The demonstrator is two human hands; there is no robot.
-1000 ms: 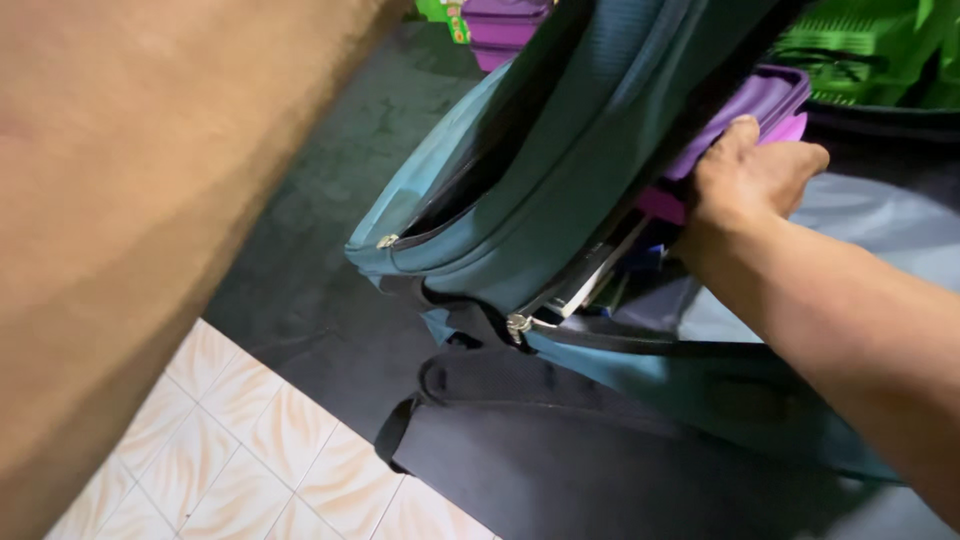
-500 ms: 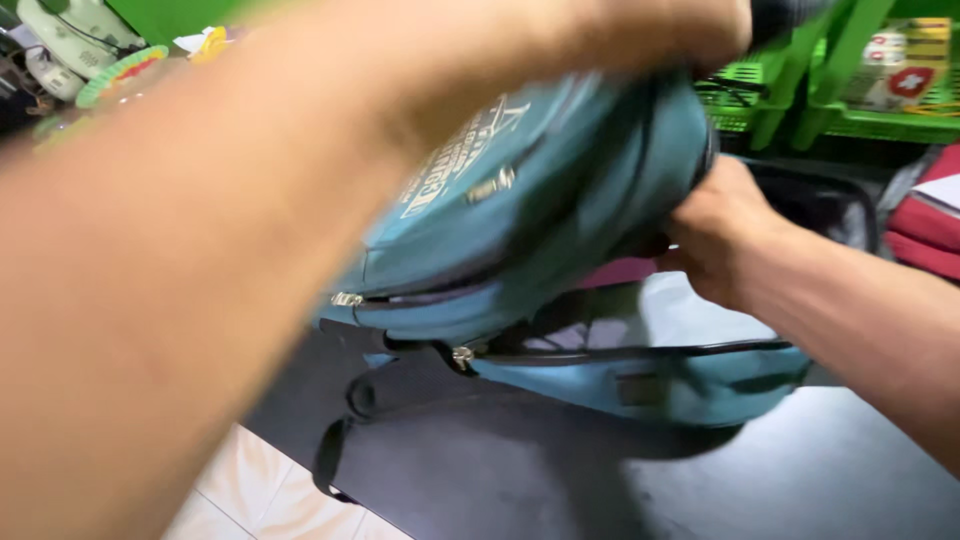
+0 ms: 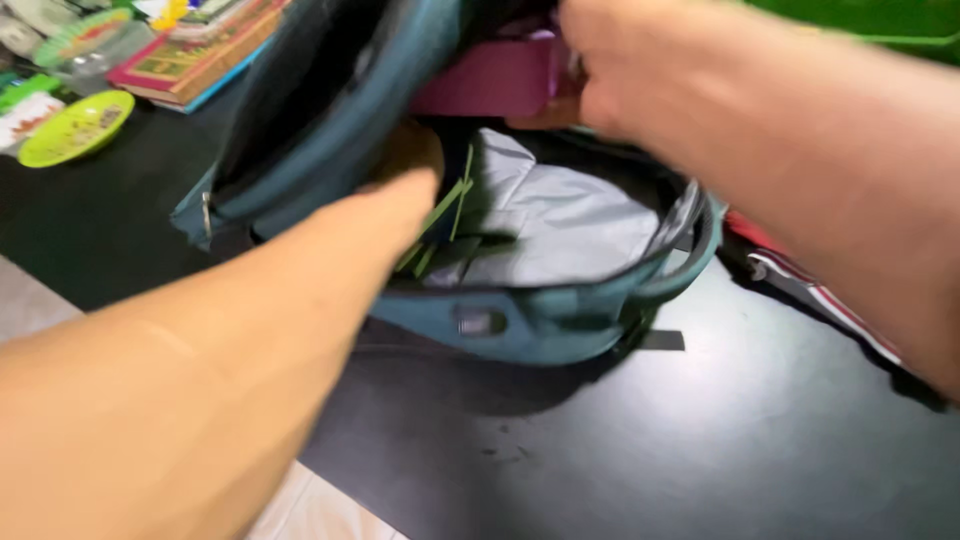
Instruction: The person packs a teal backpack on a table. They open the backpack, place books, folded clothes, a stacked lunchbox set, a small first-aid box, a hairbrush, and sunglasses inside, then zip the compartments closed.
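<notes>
Lying between both hands (image 3: pixel 600 60), the open teal backpack (image 3: pixel 540 320).

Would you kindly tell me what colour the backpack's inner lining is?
Light grey lining, inside the teal backpack; seen in the head view.

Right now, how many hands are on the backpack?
2: the left hand reaches into the teal backpack; the right hand grips the purple case at its top.

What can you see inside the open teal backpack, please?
Inside the teal fabric backpack: grey lining, green strips and a magenta flat item. The left hand reaches in; its forearm and the blur hide anything deeper.
</notes>
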